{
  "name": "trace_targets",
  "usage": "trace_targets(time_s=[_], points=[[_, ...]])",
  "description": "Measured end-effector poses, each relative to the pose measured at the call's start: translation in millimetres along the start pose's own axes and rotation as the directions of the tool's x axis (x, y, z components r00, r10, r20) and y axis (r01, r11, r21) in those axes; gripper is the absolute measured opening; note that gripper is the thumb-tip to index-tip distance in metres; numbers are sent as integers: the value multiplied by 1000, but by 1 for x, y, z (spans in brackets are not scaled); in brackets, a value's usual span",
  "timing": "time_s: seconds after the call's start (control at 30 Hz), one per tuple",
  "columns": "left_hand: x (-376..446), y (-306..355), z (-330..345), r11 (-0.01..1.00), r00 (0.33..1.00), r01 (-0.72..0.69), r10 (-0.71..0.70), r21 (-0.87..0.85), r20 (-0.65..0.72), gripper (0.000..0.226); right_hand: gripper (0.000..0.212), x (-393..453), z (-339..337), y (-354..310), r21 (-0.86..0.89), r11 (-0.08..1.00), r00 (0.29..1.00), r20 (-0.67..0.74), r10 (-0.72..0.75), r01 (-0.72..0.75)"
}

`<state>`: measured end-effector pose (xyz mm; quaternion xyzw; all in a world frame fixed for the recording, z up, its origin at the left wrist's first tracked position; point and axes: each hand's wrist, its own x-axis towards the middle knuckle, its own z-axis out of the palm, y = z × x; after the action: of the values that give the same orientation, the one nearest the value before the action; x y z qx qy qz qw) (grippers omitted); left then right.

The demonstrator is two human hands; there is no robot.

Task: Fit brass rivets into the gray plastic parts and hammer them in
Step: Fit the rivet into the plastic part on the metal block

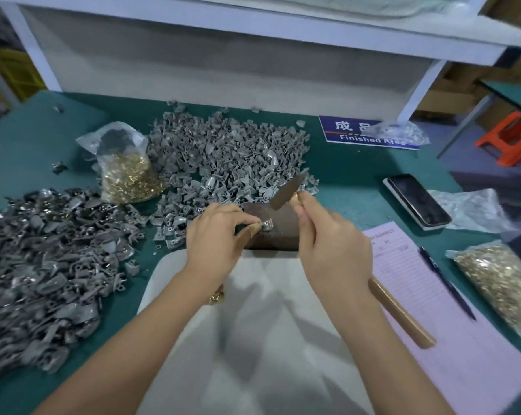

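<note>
My left hand [215,235] pinches a small gray plastic part [266,225] and holds it down on a dark metal block [280,235]. My right hand [328,238] grips the wooden handle of a hammer [401,314]; its dark head [287,191] is raised just above and behind the part. A big heap of gray plastic parts [226,154] lies behind the block, and another heap [46,265] fills the left side. An open bag of brass rivets [127,178] stands between the two heaps. A few loose rivets [216,297] show under my left forearm.
A white cloth [253,339] covers the near table edge. On the right lie a pink form [427,295], a pen [446,283], a phone [416,200] and a second rivet bag [498,283]. A blue "Finished Area" sign [352,131] and a white shelf [223,34] stand behind.
</note>
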<state>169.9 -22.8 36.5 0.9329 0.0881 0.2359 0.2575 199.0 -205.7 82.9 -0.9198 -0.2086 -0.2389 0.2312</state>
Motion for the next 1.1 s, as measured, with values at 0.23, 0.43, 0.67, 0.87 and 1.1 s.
trace_targets(time_s=[0.23, 0.43, 0.67, 0.87, 1.1], points=[[-4, 3, -1, 1000, 1000, 28, -28, -2, 2, 13, 30, -4, 1, -1, -20, 1000, 995, 104, 12, -9], [-4, 4, 0, 999, 999, 43, -43, 13, -3, 12, 39, -6, 8, 2, -102, 995, 964, 264, 22, 5], [-4, 4, 1, 999, 999, 48, -48, 15, -16, 10, 39, -4, 4, 2, -35, 999, 980, 195, 31, -24], [-5, 4, 0, 999, 999, 43, -43, 0, -4, 13, 34, -4, 2, 4, 48, 998, 997, 71, 44, -48], [-5, 8, -1, 998, 998, 55, -55, 4, 19, 13, 32, 0, 1, 5, -59, 992, 993, 5, 116, -116]])
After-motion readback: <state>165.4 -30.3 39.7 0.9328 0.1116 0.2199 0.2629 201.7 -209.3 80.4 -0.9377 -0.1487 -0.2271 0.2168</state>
